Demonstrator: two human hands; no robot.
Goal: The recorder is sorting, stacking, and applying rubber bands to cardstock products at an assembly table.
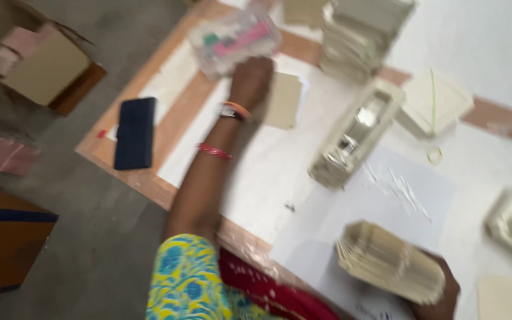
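Stack of cream folded cards point(389, 261): nearest the camera, at the lower edge of the white table point(493, 65), gripped from the far side by the right hand point(442, 293), fingers closed about it, seemingly to keep the sheets squared together. Left hand point(250, 83): arm stretched far across, resting on a clear plastic packet point(235, 38) with pink and green contents; blur hides whether the fingers are spread or pinching. Just beside that hand, a single cream card point(284, 101). Further out: an open cream box point(357, 133), a tall pile of cards point(360, 35), a dark blue case point(134, 131) at the table's edge.
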